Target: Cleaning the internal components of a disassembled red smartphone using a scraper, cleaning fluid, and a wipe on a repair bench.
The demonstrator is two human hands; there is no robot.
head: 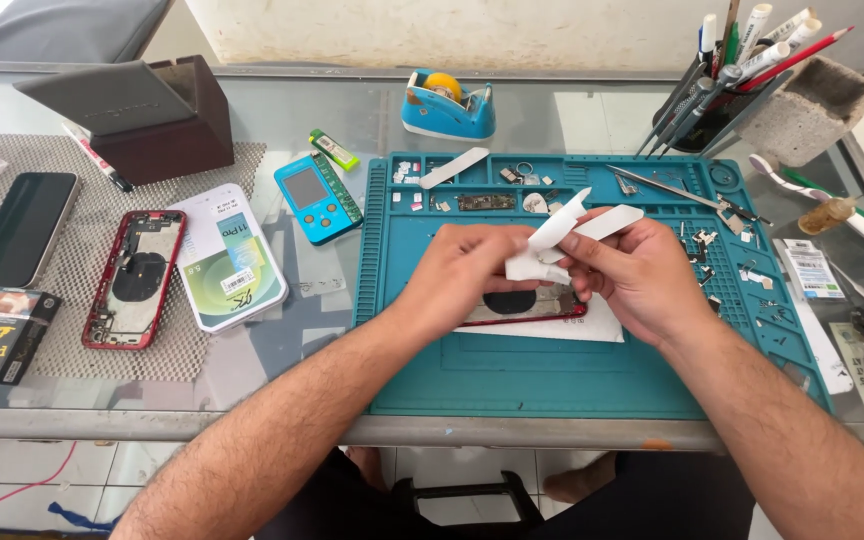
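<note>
Both hands peeling white adhesive strip over teal repair mat, phone shell beneath.

Teal mat (572,385) on glass bench (282,420); red phone shell (527,305) lies open on it, right under the hands. L hand (467,275) and R hand (637,275) both pinched shut on the white strip (562,240), fingertips close together, backing flaring up. Risk, my read: the sticky strip could fold onto itself or tear if pulled unevenly; a dropped piece might land in the shell w/ adhesive down. Containers: mat's top trays (492,185) hold small screws, brackets, a board; exact sorting too small to tell. Pen holder (717,105) at far R is crammed w/ pens, tools. Tweezers (672,190) rest across the tray edge.
</note>
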